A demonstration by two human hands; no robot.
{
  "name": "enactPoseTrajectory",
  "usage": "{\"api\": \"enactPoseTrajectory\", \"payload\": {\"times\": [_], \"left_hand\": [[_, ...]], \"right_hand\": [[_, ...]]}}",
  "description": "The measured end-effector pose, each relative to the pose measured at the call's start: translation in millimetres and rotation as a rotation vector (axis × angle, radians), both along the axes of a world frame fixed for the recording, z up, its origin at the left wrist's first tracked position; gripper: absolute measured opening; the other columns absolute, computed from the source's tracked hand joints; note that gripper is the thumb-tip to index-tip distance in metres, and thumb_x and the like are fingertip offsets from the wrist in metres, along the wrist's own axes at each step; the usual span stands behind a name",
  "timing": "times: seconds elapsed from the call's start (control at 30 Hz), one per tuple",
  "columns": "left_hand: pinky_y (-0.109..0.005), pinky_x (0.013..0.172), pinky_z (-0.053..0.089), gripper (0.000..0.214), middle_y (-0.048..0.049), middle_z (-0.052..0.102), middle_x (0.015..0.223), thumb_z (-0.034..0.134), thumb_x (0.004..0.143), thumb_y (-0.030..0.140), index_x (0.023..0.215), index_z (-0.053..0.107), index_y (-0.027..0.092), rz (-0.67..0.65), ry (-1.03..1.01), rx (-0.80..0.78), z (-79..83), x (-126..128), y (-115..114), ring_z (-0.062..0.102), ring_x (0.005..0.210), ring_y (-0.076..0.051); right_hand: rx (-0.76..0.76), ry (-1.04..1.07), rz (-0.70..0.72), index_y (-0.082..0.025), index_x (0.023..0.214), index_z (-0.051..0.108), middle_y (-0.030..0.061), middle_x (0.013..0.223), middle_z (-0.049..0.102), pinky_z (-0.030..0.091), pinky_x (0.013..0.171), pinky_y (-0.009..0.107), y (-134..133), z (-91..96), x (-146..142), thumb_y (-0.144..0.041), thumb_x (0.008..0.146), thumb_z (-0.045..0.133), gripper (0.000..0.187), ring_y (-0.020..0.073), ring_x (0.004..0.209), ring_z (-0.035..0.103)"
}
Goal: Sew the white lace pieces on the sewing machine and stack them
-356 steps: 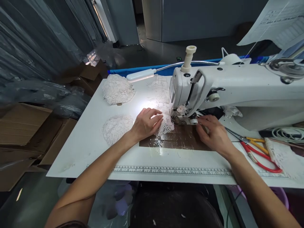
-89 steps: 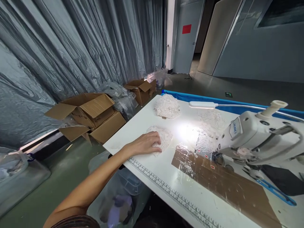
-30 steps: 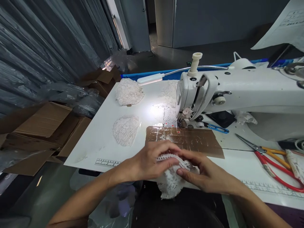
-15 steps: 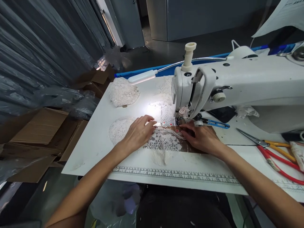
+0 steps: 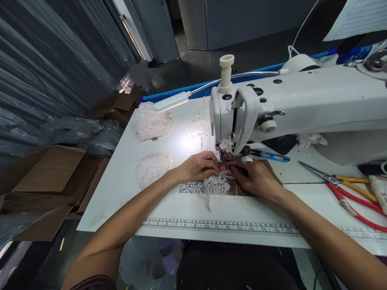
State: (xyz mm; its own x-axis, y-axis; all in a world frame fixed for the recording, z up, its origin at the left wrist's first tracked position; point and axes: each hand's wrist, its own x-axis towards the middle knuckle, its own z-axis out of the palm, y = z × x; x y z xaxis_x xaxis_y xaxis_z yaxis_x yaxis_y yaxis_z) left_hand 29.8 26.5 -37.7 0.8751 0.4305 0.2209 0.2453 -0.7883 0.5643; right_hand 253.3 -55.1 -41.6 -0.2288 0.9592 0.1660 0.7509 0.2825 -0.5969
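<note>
White lace (image 5: 203, 188) lies over a brown strip (image 5: 242, 190) on the sewing table, its fringed end hanging toward the front. My left hand (image 5: 200, 167) is closed on the lace, fingers curled just left of the presser foot (image 5: 222, 156) of the white sewing machine (image 5: 290, 106). Right of the foot, my right hand (image 5: 256, 178) pinches the edge of the lace, with thumb and forefinger close to the needle area. A small red mark (image 5: 222, 168) shows between my hands. The needle tip itself is too small to make out.
Lace pieces (image 5: 152, 121) and another lace piece (image 5: 152, 169) lie at the left. A lamp (image 5: 172, 101) hangs over the back. Blue thread snips (image 5: 273, 157) and red-handled scissors (image 5: 341, 196) lie at the right. A printed ruler (image 5: 217, 225) runs along the front edge; cardboard boxes (image 5: 45, 169) stand left.
My left hand has moved right, close to the presser foot, and its fingers have curled in. My right hand stays near the foot. The whole view has shifted slightly.
</note>
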Motion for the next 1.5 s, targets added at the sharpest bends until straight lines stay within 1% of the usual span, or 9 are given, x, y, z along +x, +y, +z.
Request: {"api": "enactPoseTrajectory", "payload": {"times": [0.2,0.37,0.53,0.83,0.97,1.13,1.23,1.33,1.5], "left_hand": [[-0.030,0.077,0.046,0.029,-0.0036,0.064,0.084,0.041,0.101,0.031,0.089,0.062,0.016,-0.001,0.146,0.119,17.7,-1,-9,0.057,0.077,-0.014],[-0.027,0.071,0.044,0.031,-0.0032,0.063,0.081,0.036,0.103,0.032,0.089,0.059,0.016,0.055,0.186,0.118,29.5,2,-20,0.056,0.074,-0.014],[-0.025,0.072,0.046,0.021,-0.0023,0.066,0.084,0.048,0.098,0.033,0.095,0.062,0.017,0.069,0.139,-0.016,40.8,-4,-26,0.060,0.076,-0.013],[-0.022,0.061,0.047,0.030,-0.0045,0.063,0.082,0.048,0.097,0.038,0.094,0.066,0.015,0.168,0.069,-0.385,46.9,-21,-30,0.057,0.069,-0.011],[-0.020,0.049,0.035,0.033,0.0003,0.060,0.066,0.043,0.098,0.039,0.096,0.067,0.015,0.219,0.238,-0.225,49.5,-7,-17,0.046,0.051,-0.008],[-0.023,0.053,0.039,0.021,-0.0022,0.067,0.076,0.061,0.088,0.037,0.089,0.070,0.017,0.237,0.423,0.099,42.1,20,11,0.058,0.062,-0.014],[-0.025,0.058,0.043,0.028,-0.0058,0.068,0.090,0.068,0.083,0.041,0.096,0.067,0.017,0.312,0.346,0.302,30.4,23,14,0.062,0.074,-0.018],[-0.028,0.061,0.046,0.026,-0.0089,0.066,0.094,0.061,0.090,0.039,0.095,0.065,0.014,0.371,0.158,0.504,20.2,11,4,0.060,0.076,-0.018],[-0.029,0.068,0.052,0.022,-0.0079,0.066,0.091,0.055,0.093,0.033,0.086,0.063,0.014,-0.014,-0.015,0.539,13.3,-12,-29,0.062,0.078,-0.016]], "right_hand": [[-0.050,0.147,0.146,-0.023,0.114,0.069,0.0105,0.101,0.068,0.051,0.081,0.041,-4,1.7,-6,-0.044,0.093,0.049,0.036,0.0251,0.092,0.063],[-0.049,0.201,0.207,-0.022,0.103,0.070,0.0103,0.111,0.068,0.048,0.093,0.043,-9,7.3,-19,-0.040,0.091,0.054,0.027,0.0265,0.106,0.061],[-0.162,0.396,0.298,-0.023,0.097,0.069,0.0054,0.100,0.071,0.047,0.090,0.036,-12,13.6,-21,-0.032,0.096,0.045,0.025,0.0212,0.100,0.064],[-0.581,0.577,0.260,-0.019,0.077,0.058,-0.0032,0.061,0.052,0.044,0.047,0.025,-16,9.0,-23,-0.044,0.088,0.057,0.027,0.0112,0.051,0.051],[-0.663,0.688,0.119,-0.019,0.079,0.053,-0.0003,0.066,0.059,0.048,0.044,0.024,-12,0.9,-38,-0.041,0.083,0.062,0.024,0.0146,0.058,0.062],[-0.696,0.474,-0.013,-0.020,0.074,0.052,0.0031,0.061,0.065,0.046,0.043,0.026,-8,10.1,-38,-0.045,0.081,0.064,0.029,0.0161,0.050,0.063],[-0.610,0.264,0.023,-0.020,0.072,0.057,0.0025,0.059,0.065,0.044,0.047,0.027,-2,19.9,-16,-0.051,0.084,0.060,0.033,0.0156,0.048,0.060],[-0.272,-0.007,-0.048,-0.021,0.072,0.063,0.0024,0.058,0.063,0.037,0.050,0.028,6,21.6,9,-0.046,0.090,0.051,0.033,0.0170,0.053,0.058],[0.031,-0.232,0.184,-0.023,0.117,0.067,0.0074,0.084,0.069,0.037,0.058,0.029,13,7.4,16,-0.037,0.097,0.037,0.038,0.0210,0.069,0.062]]}}
